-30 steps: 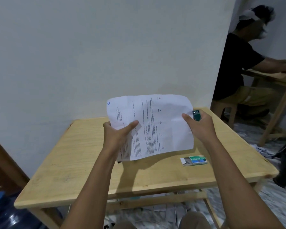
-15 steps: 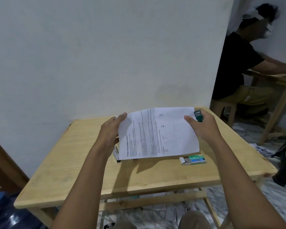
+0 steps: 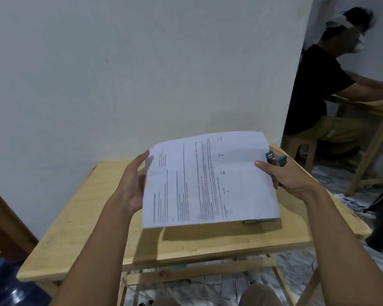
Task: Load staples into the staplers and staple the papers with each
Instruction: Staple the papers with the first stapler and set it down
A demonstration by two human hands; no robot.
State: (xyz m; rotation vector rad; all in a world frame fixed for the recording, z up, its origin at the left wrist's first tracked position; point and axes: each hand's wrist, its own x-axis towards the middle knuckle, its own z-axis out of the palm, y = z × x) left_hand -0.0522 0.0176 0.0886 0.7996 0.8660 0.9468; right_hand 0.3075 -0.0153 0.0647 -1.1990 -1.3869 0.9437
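Observation:
I hold a thin stack of printed papers point(image 3: 208, 180) nearly flat above the wooden table point(image 3: 86, 217). My right hand point(image 3: 296, 177) pinches the papers' right edge, thumb on top. The same hand's fingers grip a small green stapler point(image 3: 274, 160) just past that edge. My left hand point(image 3: 132, 186) has straight fingers and lies against the papers' left edge, which covers part of the palm. A green staple box point(image 3: 260, 220) on the table peeks out under the papers' near right corner.
A white wall stands right behind the table. A person point(image 3: 318, 89) sits at a second wooden table point(image 3: 372, 107) to the right. A blue water jug point(image 3: 7, 290) stands at the lower left. Scraps of paper point(image 3: 219, 286) litter the floor beneath.
The papers have tipped from upright to nearly flat and now cover most of the staple box. My left hand has let go of its grip and lies straight-fingered along the left edge.

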